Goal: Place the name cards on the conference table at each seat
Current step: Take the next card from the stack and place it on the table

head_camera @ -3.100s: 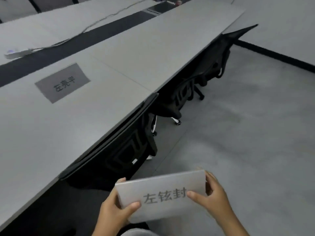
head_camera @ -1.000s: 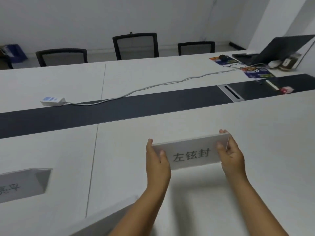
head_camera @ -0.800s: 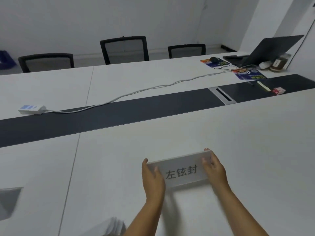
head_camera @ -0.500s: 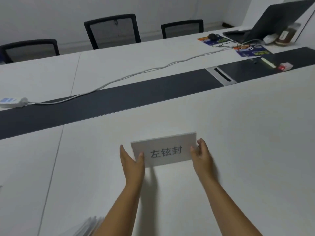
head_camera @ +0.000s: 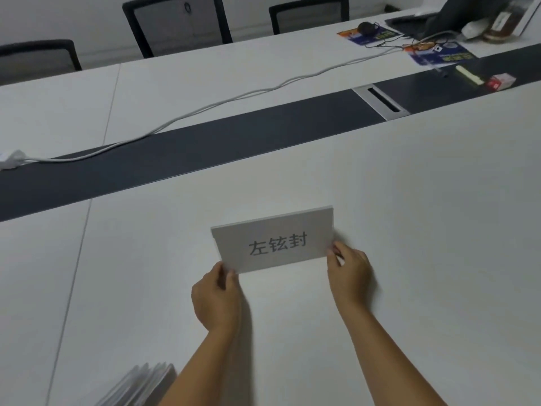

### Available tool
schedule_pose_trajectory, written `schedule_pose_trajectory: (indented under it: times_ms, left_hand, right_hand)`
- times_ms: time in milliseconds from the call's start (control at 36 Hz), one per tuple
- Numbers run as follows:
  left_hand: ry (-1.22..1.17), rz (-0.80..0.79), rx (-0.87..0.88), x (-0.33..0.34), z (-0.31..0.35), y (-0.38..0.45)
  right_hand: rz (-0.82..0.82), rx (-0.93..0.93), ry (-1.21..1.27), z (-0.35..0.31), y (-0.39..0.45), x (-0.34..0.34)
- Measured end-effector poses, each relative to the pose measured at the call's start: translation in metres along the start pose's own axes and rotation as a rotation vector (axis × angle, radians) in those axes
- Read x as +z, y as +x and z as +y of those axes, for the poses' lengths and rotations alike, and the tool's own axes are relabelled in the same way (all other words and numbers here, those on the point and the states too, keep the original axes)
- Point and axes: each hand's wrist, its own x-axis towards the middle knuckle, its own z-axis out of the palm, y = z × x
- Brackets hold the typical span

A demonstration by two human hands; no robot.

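Note:
A folded white name card (head_camera: 273,240) with three dark printed characters stands on the white conference table (head_camera: 424,230), its printed face toward me. My left hand (head_camera: 216,297) pinches the card's lower left corner between thumb and fingers. My right hand (head_camera: 349,271) touches the lower right corner with its fingertips. A stack of further name cards (head_camera: 140,385) lies on the table at the bottom left, beside my left forearm.
A dark strip (head_camera: 205,150) with a cable slot (head_camera: 383,102) runs across the table's middle. A white cable (head_camera: 234,99) leads to a power strip (head_camera: 8,161) at the left. Three black chairs (head_camera: 178,22) stand behind. A laptop (head_camera: 433,22), leaflets and small items sit far right.
The card rests on the table and both hands have slid from its sides to its lower corners. The view has tilted down, and the card stack shows at the bottom left.

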Motion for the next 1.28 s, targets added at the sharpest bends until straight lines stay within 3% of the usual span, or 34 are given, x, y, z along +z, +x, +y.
schedule_pose_trajectory:
  times_ms: [194,1278]
  left_hand:
    - [0.040,-0.021,0.012,0.001,0.002,0.001]
    - [0.052,-0.013,0.015,0.001,-0.004,-0.001]
  right_hand:
    - [0.048,-0.128,-0.136,0.003,0.015,0.006]
    - [0.027,-0.138,-0.151,0.006,0.013,0.006]
